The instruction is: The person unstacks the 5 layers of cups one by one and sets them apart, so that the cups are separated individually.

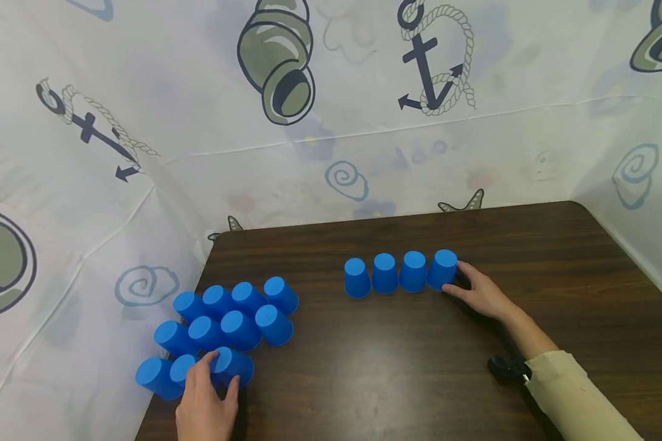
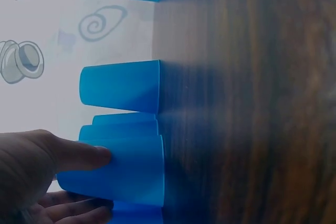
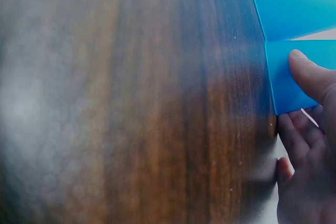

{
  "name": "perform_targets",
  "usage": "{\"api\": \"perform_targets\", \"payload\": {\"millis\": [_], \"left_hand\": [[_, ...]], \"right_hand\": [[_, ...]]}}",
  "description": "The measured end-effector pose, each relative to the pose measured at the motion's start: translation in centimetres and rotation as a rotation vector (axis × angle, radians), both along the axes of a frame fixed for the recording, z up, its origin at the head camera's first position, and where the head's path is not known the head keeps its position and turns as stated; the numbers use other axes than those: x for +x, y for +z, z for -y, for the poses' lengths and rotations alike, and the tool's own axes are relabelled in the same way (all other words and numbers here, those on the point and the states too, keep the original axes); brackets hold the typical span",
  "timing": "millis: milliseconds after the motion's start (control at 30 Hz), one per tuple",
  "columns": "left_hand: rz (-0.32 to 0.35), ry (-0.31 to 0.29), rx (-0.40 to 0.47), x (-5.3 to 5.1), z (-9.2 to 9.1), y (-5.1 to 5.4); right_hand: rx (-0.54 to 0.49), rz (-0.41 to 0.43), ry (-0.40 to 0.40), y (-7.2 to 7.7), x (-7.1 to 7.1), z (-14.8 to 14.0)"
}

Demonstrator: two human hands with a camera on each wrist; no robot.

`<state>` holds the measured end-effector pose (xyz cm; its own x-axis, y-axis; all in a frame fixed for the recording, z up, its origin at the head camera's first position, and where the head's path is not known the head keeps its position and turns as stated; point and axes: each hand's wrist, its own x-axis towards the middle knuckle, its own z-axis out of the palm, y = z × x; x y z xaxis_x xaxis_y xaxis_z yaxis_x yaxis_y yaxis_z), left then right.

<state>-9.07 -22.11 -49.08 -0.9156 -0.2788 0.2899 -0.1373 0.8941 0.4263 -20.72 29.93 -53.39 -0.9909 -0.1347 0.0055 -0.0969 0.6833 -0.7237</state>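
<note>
At the near left, my left hand (image 1: 205, 395) grips an upside-down blue plastic cup (image 1: 236, 367), thumb on its near right side and fingers at its left. The left wrist view has the thumb against that cup (image 2: 126, 171), whose rim is at the tabletop. It is the rightmost in the front row of a three-row group of matching cups (image 1: 241, 331). Farther back, my right hand (image 1: 482, 297) holds the rightmost blue cup (image 1: 442, 269) of a short row between thumb and fingers. In the right wrist view this cup (image 3: 291, 82) stands close beside its neighbour (image 3: 294, 11).
The dark wood table (image 1: 375, 367) spans the front, with bare surface between the two cup groups. White patterned cloth (image 1: 364, 141) rises behind the table and along its sides. A black device (image 1: 509, 369) sits at the right wrist by the beige sleeve (image 1: 574, 398).
</note>
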Motion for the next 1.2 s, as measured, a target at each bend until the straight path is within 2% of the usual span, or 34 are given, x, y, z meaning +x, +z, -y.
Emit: {"api": "perform_targets", "payload": {"millis": [333, 500, 667, 767, 900, 967, 1033, 1100, 1200], "left_hand": [[-0.051, -0.008, -0.032, 0.6, -0.2, 0.7], [-0.118, -0.004, -0.045, 1.1, -0.5, 2.0], [-0.227, -0.052, -0.05, 0.8, -1.5, 3.6], [-0.295, -0.132, -0.03, 0.2, -2.7, 4.4], [-0.337, -0.322, 0.016, -1.4, -5.2, 4.9], [-0.325, -0.427, 0.04, -2.3, -6.7, 4.7], [-0.29, -0.506, 0.057, -3.3, -8.3, 4.4], [-0.24, -0.561, 0.072, -4.3, -9.9, 3.8], [-0.163, -0.596, 0.085, -5.8, -12.1, 2.6]], "right_hand": [[0.0, 0.008, -0.009, 0.2, 0.0, 0.1], [0.003, 0.017, -0.003, 0.3, -0.1, 0.1], [0.004, 0.018, -0.002, 0.4, -0.2, 0.1], [0.007, 0.015, -0.005, 0.3, -0.2, 0.0], [0.008, 0.017, -0.01, 0.2, -0.2, -0.1], [0.009, 0.018, -0.011, 0.2, -0.1, -0.1], [0.008, 0.021, -0.009, 0.1, -0.1, 0.0], [0.005, 0.022, -0.008, 0.0, -0.1, 0.0], [0.001, 0.024, -0.013, 0.0, -0.2, 0.0]]}}
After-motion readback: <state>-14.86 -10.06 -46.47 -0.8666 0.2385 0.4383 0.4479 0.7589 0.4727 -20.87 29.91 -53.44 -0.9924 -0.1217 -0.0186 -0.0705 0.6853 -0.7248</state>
